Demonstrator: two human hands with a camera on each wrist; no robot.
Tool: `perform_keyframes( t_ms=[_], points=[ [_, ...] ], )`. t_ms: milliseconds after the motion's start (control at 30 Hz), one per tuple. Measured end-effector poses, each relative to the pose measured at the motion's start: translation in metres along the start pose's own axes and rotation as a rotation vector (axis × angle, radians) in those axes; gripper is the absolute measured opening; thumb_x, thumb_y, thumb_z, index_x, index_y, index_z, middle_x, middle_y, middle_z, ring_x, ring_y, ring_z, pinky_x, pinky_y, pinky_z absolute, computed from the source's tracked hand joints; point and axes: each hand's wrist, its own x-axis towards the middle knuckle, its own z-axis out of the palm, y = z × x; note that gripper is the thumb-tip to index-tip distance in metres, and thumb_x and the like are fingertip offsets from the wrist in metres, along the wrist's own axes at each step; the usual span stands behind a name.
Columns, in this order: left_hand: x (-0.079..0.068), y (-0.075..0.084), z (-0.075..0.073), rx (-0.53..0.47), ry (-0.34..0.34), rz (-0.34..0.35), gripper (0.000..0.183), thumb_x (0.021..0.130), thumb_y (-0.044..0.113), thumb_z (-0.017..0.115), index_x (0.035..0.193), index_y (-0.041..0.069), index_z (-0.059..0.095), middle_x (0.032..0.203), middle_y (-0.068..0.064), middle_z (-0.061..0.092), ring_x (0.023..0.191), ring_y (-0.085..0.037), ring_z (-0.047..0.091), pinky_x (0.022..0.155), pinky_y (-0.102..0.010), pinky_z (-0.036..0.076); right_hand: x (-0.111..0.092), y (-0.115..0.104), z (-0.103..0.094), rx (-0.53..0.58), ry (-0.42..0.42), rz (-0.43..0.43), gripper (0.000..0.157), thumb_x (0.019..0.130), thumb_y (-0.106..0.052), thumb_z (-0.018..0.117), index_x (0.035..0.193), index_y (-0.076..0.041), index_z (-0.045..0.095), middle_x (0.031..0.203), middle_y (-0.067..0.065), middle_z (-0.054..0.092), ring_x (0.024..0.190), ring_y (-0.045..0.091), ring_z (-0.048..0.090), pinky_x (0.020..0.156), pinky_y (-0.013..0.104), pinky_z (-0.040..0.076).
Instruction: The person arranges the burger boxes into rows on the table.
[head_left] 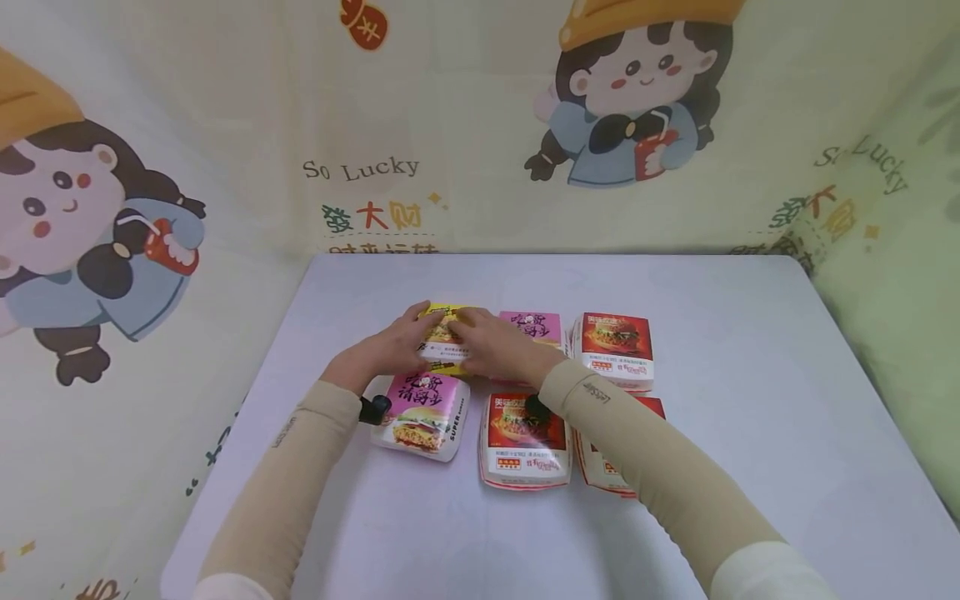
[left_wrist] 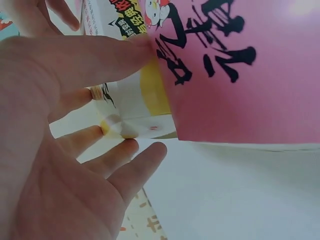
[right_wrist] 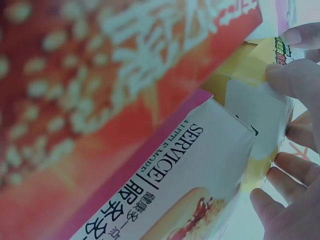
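Note:
Both hands are at a yellow and white burger box (head_left: 444, 351) in the back left of the group. My left hand (head_left: 390, 345) grips its left side; in the left wrist view the thumb lies along the box (left_wrist: 155, 92) and the fingertips touch its far edge. From the other side my right hand (head_left: 498, 346) holds it, thumb on top and fingers spread along the side in the right wrist view. Directly in front lies a pink burger box (head_left: 423, 412). Another pink box (head_left: 546, 325) sits partly hidden behind the right hand.
Right of the hands, a red burger box (head_left: 615, 337) stands at the back. Two more red boxes are in front, one nearer the middle (head_left: 525, 454) and one partly under the right sleeve (head_left: 600, 467). The white table (head_left: 750, 400) meets a printed cloth backdrop (head_left: 480, 167).

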Motion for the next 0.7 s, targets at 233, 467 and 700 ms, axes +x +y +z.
perform_keyframes(
  t_ms=[233,467,700],
  points=[
    [-0.0010,0.0020,-0.0018,0.001,-0.010,-0.028,0.086,0.089,0.017,0.074,0.158,0.020,0.024,0.167,-0.010,0.001,0.148,-0.038,0.025,0.115,-0.055,0.037,0.0015,-0.0009,-0.0005,-0.004,-0.007,-0.013,0.070,0.092,-0.035,0.068,0.152,-0.013,0.039,0.158,0.014,0.033,0.147,0.030,0.034,0.118,0.045,0.036],
    [-0.0029,0.0049,-0.0047,0.053,0.016,-0.021,0.084,0.087,0.025,0.076,0.156,0.020,0.028,0.167,-0.010,0.005,0.151,-0.037,0.018,0.115,-0.059,0.035,0.0007,0.0022,0.0006,0.017,0.008,-0.001,0.068,0.094,-0.040,0.064,0.151,-0.013,0.039,0.158,0.012,0.033,0.147,0.028,0.033,0.120,0.042,0.034],
    [-0.0035,0.0086,-0.0064,0.158,0.143,0.078,0.083,0.087,0.037,0.075,0.154,0.013,0.032,0.164,-0.016,0.018,0.152,-0.039,0.014,0.121,-0.058,0.024,-0.0051,0.0070,-0.0015,0.102,0.051,0.053,0.068,0.096,-0.046,0.059,0.153,-0.015,0.037,0.161,0.010,0.028,0.149,0.028,0.029,0.118,0.045,0.036]
  ],
)
